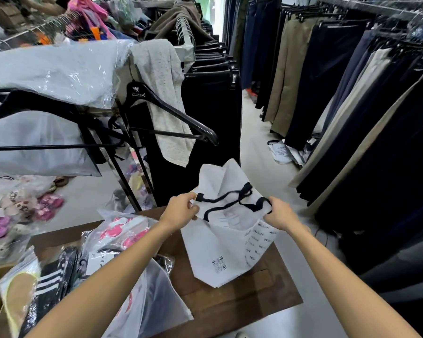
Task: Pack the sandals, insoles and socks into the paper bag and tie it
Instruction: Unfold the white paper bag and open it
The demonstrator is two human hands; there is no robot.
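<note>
A white paper bag (216, 252) with black ribbon handles (226, 195) stands on the wooden table (242, 303), its mouth held apart. My left hand (181, 209) grips the left rim of the bag. My right hand (280, 213) grips the right rim beside a ribbon. Pink sandals in a clear plastic bag (122, 231) lie left of the paper bag. Black socks with white stripes (50, 281) and tan insoles in a clear sleeve (17, 293) lie at the table's near left.
A black clothes hanger (166, 111) juts out from the rack just beyond the table. Trousers hang on racks (352, 106) along the right. Bagged shoes (22, 208) lie on the floor at left. A folded plastic-wrapped item (154, 293) lies under my left forearm.
</note>
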